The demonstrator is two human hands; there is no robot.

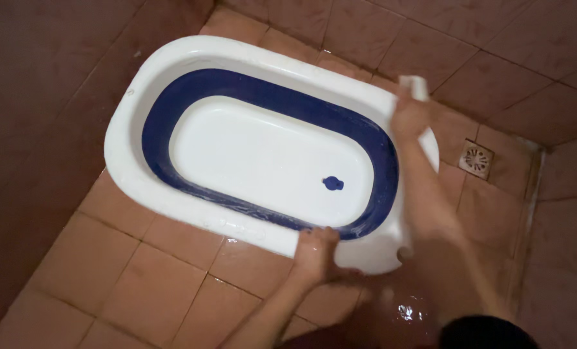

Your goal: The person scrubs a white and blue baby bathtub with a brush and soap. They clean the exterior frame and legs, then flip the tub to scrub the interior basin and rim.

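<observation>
A white oval tub (127, 161) with a dark blue band around its inner wall lies on wet reddish floor tiles. A blue plug (333, 183) sits in its white bottom near the right end. My left hand (317, 249) grips the tub's near rim. My right hand (410, 113) reaches over the far right rim, closed on a white cloth or sponge (416, 85) that rests against the rim. The hand is blurred.
A square floor drain (475, 159) is set into the tiles right of the tub. Tiled walls rise at the left and at the back right corner. Water glistens on the floor near my knee (482, 333).
</observation>
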